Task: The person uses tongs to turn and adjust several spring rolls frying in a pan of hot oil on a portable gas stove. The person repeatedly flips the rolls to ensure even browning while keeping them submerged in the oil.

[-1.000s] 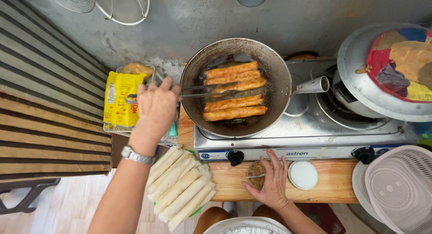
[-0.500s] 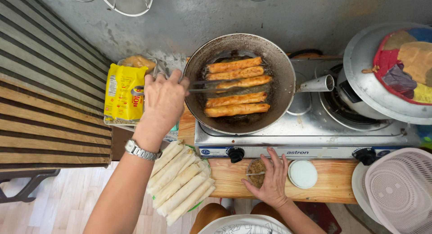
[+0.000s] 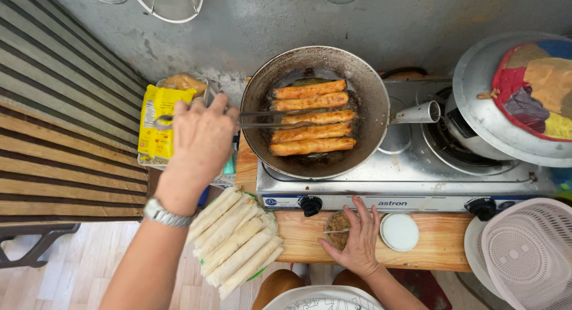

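Fingers (image 3: 363, 223) of the right hand (image 3: 356, 245) are lying spread and open on the wooden bench (image 3: 438, 244), touching a small glass bowl of brown filling (image 3: 338, 225) beside a round white lid (image 3: 400, 231). Pale uncooked rolls (image 3: 235, 241) are lying stacked just left. Farther up, the left hand (image 3: 199, 146) is gripping slim metal tongs (image 3: 262, 119), closed around them, whose tips are reaching the golden fried rolls (image 3: 313, 116) in the dark round frying pan (image 3: 265, 92) on the steel gas stove (image 3: 417, 179).
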